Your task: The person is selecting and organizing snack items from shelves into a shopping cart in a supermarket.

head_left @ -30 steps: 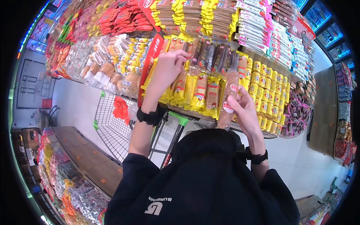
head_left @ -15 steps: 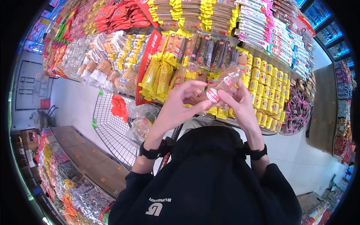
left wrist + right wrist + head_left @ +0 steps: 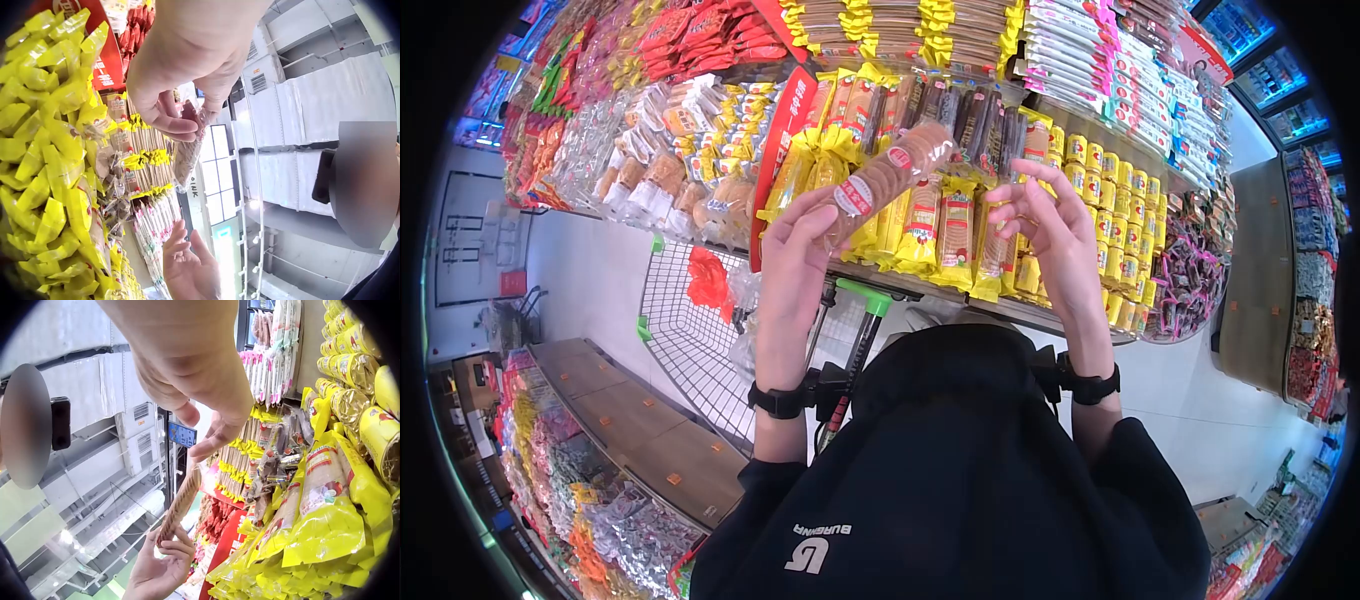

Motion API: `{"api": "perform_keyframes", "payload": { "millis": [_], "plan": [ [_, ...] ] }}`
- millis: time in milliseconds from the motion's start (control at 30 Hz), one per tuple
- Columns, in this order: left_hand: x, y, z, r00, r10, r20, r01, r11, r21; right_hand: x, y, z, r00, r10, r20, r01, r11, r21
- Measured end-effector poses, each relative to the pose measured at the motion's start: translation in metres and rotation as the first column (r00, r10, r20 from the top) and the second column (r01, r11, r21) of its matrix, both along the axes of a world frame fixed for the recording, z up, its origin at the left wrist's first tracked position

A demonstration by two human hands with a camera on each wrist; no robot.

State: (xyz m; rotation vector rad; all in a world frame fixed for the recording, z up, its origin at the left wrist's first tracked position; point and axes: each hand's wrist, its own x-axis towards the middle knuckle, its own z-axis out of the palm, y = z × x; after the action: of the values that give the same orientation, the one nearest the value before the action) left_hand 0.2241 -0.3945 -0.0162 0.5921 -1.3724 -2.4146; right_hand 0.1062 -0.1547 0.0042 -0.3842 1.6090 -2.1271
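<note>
Nearest, the wearer's dark short-sleeved shirt [image 3: 1000,480], white lettering upside down to the view, lower edge cut off by the frame; a black wristband [image 3: 778,401] on one forearm, a second black band [image 3: 1095,386] on the other; left hand [image 3: 793,255] grips the lower end of a clear-wrapped, log-shaped pack of round brown discs [image 3: 895,172], thumb on the near side, fingers curled behind, that end of the pack partly covered; the pack is held tilted above the display, upper end slanting towards the right hand [image 3: 1055,235]; that hand is apart from it, fingers loosely bent, thumb clear of them, holding nothing; in the right wrist view its fingertips overlap the pack's upper end, though the head view shows a gap; print on the pack's red-and-white labels too small to read; below, a grey wire shopping cart [image 3: 690,345] with a green handle [image 3: 866,297], partly hidden by left forearm and shirt, a crumpled red plastic item [image 3: 712,284] inside, contents unclear; under the pack, yellow-ended biscuit packets [image 3: 922,228], some masked by it; right of these, small yellow cylindrical packs [image 3: 1108,205]; beyond, dark brown stick packets [image 3: 977,125]; farthest, pink-and-white slim packets [image 3: 1065,60], cut off at the top edge.
</note>
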Motion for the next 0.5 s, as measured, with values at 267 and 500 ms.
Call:
{"api": "perform_keyframes", "payload": {
  "millis": [267, 500],
  "plan": [
    [0.005, -0.002, 0.003, 0.997, -0.073, -0.001, 0.072, 0.997, -0.038, 0.013, -0.015, -0.001, 0.999, -0.01, -0.031, 0.012, 0.998, 0.069],
    [0.005, 0.005, 0.009, 0.986, -0.165, -0.012, 0.163, 0.98, -0.113, 0.013, -0.015, 0.001, 0.996, 0.08, -0.025, -0.079, 0.996, 0.036]
  ]
}}
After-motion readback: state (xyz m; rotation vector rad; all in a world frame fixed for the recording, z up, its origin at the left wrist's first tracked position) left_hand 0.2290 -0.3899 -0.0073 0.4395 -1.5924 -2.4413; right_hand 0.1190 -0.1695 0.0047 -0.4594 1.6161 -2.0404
